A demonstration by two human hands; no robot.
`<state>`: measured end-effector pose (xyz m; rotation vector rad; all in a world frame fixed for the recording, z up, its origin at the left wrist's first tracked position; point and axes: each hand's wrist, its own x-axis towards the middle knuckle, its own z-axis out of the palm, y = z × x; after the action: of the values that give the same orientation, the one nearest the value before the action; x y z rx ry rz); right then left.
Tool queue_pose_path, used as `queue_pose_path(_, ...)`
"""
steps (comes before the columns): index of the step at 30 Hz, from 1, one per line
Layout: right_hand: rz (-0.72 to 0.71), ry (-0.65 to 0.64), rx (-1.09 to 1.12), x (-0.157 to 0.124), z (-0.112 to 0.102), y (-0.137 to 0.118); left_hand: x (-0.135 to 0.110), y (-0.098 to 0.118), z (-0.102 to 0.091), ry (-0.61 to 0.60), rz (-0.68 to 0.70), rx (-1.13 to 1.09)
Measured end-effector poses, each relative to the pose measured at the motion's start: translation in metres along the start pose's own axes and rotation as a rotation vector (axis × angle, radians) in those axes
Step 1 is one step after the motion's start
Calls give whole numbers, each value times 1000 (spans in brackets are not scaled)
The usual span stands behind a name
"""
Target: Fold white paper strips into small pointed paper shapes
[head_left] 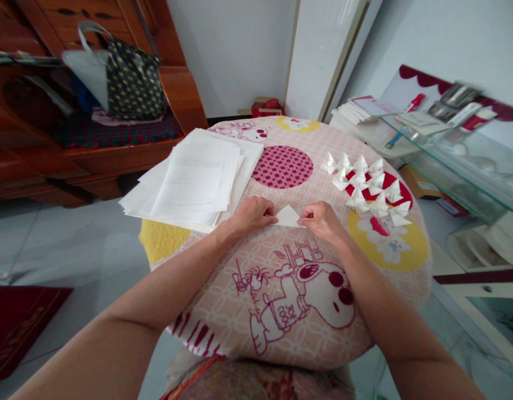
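A small sheet of white paper folded into a triangle (288, 215) lies on the patterned tablecloth (223, 278), its point facing away from me. My left hand (255, 212) pinches its left corner, and my right hand (320, 218) pinches the right corner. Both hands rest low at the cloth, fingers curled, fingertips partly hidden. Just beyond my left hand is a loose stack of white paper sheets (190, 178), fanned unevenly. To the right of my right hand stand several folded paper boats (358, 178), grouped in rows.
A glass shelf (456, 161) with cups and pens borders the table on the right, near a pile of papers (356, 111). At the left stands a wooden bench (127, 153) carrying a dark patterned bag (134, 80). A red mat (23, 322) lies on the floor.
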<state>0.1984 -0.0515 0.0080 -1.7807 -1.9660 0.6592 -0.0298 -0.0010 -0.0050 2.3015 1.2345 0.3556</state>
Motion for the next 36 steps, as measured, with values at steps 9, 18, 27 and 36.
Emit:
queue_pose_path(9, 65, 42, -113, -1, -2, -8, -1, 3, -3, -17, 38, -10)
queue_pose_path(18, 221, 15, -114, -4, -21, 2, -7, 6, 6, -125, 533, 6)
queue_pose_path(27, 38, 51, 72, -3, 2, -17, 0, -4, 15, -76, 629, 178)
queue_pose_path(36, 174, -56, 70, 5, 8, -16, -5, 0, 11, -86, 580, 125)
